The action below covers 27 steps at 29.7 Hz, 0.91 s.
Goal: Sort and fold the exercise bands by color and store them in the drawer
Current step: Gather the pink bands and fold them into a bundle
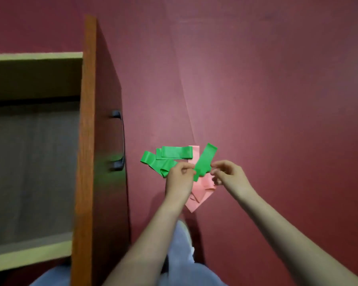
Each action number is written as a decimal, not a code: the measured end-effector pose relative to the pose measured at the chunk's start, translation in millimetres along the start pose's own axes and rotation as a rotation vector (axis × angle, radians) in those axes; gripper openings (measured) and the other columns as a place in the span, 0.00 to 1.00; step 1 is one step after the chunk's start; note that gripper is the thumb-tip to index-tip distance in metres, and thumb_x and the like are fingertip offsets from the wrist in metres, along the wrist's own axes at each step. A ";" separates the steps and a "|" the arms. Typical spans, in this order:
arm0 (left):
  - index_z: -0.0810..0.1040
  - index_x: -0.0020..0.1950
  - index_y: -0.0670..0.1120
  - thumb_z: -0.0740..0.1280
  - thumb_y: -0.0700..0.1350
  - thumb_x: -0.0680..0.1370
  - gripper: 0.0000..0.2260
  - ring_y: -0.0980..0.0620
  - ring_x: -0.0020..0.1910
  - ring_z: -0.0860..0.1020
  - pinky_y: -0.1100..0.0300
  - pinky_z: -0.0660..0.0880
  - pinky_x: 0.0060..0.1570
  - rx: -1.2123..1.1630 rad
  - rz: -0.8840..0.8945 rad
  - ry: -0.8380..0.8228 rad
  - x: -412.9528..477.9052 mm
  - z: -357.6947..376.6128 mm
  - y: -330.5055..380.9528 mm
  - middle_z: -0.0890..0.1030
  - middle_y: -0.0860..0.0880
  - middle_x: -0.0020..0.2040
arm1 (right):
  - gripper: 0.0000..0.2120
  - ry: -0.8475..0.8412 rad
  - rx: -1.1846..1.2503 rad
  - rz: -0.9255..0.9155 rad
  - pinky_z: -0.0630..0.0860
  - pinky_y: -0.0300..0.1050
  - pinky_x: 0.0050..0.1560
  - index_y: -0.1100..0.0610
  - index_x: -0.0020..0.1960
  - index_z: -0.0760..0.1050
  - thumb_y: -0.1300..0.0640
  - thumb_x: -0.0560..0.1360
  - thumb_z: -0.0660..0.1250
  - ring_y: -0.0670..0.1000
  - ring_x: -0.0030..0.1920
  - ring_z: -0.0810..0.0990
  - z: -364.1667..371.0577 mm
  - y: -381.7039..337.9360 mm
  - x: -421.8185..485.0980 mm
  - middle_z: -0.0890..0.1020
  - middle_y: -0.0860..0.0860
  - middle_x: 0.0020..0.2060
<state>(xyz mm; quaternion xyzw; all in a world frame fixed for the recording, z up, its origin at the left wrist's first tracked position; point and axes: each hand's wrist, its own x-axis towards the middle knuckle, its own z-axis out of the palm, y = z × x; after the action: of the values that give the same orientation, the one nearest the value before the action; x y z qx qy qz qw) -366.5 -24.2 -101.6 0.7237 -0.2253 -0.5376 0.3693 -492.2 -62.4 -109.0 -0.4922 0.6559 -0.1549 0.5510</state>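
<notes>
A green exercise band (204, 162) is held up between both hands above the dark red floor. My left hand (179, 180) pinches its left edge and my right hand (227, 174) pinches its right edge. Other green bands (165, 159) lie on the floor just left of the hands, one flat and one loosely folded. Pink bands (198, 195) lie under and below the hands, partly hidden by them. The open wooden drawer (85, 141) stands at the left, its grey bottom (33, 172) bare.
The drawer front carries a dark handle (120, 139) facing the bands. My legs in light blue trousers (180, 254) show at the bottom of the view. The red floor (277, 100) stretches to the right and beyond.
</notes>
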 end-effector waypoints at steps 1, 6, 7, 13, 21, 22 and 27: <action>0.76 0.42 0.43 0.60 0.31 0.73 0.09 0.48 0.42 0.76 0.60 0.73 0.47 -0.008 -0.006 0.000 12.7 5.6 -7.9 0.77 0.47 0.37 | 0.14 0.002 -0.025 0.024 0.69 0.29 0.26 0.56 0.38 0.72 0.73 0.73 0.58 0.39 0.20 0.71 -0.7 11.2 11.8 0.72 0.53 0.31; 0.78 0.50 0.39 0.62 0.33 0.74 0.08 0.53 0.44 0.74 0.75 0.67 0.40 -0.024 -0.087 0.000 47.8 24.6 -48.9 0.75 0.53 0.38 | 0.09 0.048 -0.161 0.044 0.67 0.29 0.33 0.62 0.47 0.76 0.71 0.71 0.62 0.45 0.30 0.71 11.0 61.6 48.2 0.73 0.47 0.31; 0.77 0.52 0.36 0.62 0.33 0.74 0.09 0.54 0.42 0.73 0.77 0.67 0.37 -0.031 -0.106 -0.011 55.3 31.9 -60.8 0.75 0.52 0.38 | 0.09 0.053 -0.179 0.057 0.67 0.30 0.35 0.62 0.47 0.77 0.71 0.71 0.62 0.48 0.33 0.71 16.4 76.5 57.3 0.73 0.45 0.31; 0.76 0.49 0.40 0.63 0.33 0.74 0.06 0.56 0.39 0.74 0.77 0.68 0.35 -0.048 -0.195 -0.075 83.0 49.0 -110.8 0.77 0.49 0.40 | 0.10 0.059 -0.345 0.179 0.68 0.41 0.42 0.61 0.49 0.78 0.67 0.70 0.63 0.53 0.44 0.76 45.4 142.1 99.1 0.81 0.57 0.43; 0.77 0.50 0.38 0.62 0.32 0.75 0.07 0.66 0.27 0.75 0.77 0.68 0.30 -0.099 -0.287 0.004 107.4 46.8 -158.4 0.75 0.50 0.35 | 0.20 0.154 -0.589 0.245 0.68 0.52 0.58 0.57 0.58 0.72 0.48 0.71 0.67 0.60 0.60 0.72 75.0 189.7 140.0 0.77 0.57 0.56; 0.76 0.50 0.40 0.62 0.32 0.75 0.07 0.69 0.26 0.74 0.77 0.68 0.29 -0.098 -0.297 0.026 106.9 45.6 -164.2 0.76 0.51 0.35 | 0.19 0.158 -0.623 0.267 0.67 0.51 0.58 0.56 0.57 0.73 0.47 0.71 0.67 0.60 0.60 0.72 76.6 190.4 141.6 0.77 0.57 0.55; 0.77 0.52 0.40 0.62 0.34 0.75 0.08 0.59 0.41 0.76 0.74 0.70 0.38 -0.100 -0.374 0.118 92.7 34.7 -177.1 0.78 0.49 0.42 | 0.08 0.109 -0.289 0.164 0.72 0.51 0.50 0.58 0.50 0.78 0.60 0.72 0.65 0.58 0.46 0.78 89.8 195.2 121.1 0.81 0.56 0.41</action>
<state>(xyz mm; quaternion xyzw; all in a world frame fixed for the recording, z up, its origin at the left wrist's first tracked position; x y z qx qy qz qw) -382.2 9.4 -301.0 0.7640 -0.0382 -0.5640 0.3110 -495.2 -39.5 -354.5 -0.5021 0.7381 -0.0398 0.4489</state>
